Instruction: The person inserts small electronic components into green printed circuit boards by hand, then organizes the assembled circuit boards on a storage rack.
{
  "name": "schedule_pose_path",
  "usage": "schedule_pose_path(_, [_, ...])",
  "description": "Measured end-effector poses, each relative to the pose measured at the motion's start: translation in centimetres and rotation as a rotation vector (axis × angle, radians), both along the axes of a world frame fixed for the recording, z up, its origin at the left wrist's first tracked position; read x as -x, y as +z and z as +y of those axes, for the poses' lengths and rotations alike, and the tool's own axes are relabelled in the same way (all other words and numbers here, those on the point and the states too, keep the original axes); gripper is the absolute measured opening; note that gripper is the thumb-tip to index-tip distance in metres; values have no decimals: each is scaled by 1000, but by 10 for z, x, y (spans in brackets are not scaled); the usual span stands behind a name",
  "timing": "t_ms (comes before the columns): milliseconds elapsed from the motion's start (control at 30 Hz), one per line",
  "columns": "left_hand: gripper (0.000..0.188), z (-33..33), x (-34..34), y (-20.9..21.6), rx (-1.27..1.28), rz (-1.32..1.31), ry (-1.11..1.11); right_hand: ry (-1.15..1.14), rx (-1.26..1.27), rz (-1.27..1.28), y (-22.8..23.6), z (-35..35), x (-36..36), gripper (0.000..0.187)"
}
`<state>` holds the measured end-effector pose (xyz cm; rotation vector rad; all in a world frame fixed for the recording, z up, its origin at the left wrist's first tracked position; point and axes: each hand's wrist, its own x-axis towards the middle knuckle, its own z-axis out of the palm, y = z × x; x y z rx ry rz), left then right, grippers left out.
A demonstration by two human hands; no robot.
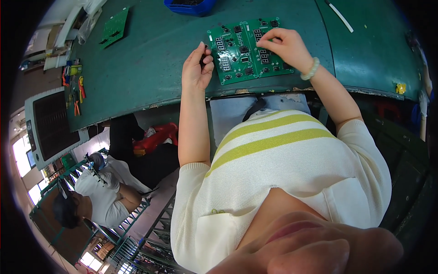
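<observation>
I judge the step as placing or adjusting a part on the green circuit board (248,54), on the desk (150,55) under my right hand (288,45). Its fingers are narrow; whether holding, I can't tell. Left hand (197,71), just beside, grips something dark. Next calls for careful alignment.

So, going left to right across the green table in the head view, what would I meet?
Bright-handled tools, lone green circuit board, left hand, green circuit panel with digit displays, white pen-like stick, small yellow item.
</observation>
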<state>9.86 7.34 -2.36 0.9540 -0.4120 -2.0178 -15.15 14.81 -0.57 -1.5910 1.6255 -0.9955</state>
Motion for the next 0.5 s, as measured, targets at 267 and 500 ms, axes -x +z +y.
schedule_pose_path(267, [13,12,0,8,52,18,-14,-36,301,508,-11,-2,-15,16])
schedule_pose_path(500, [16,21,-5,2,69,6,-93,50,160,702,-7,-10,-20,19])
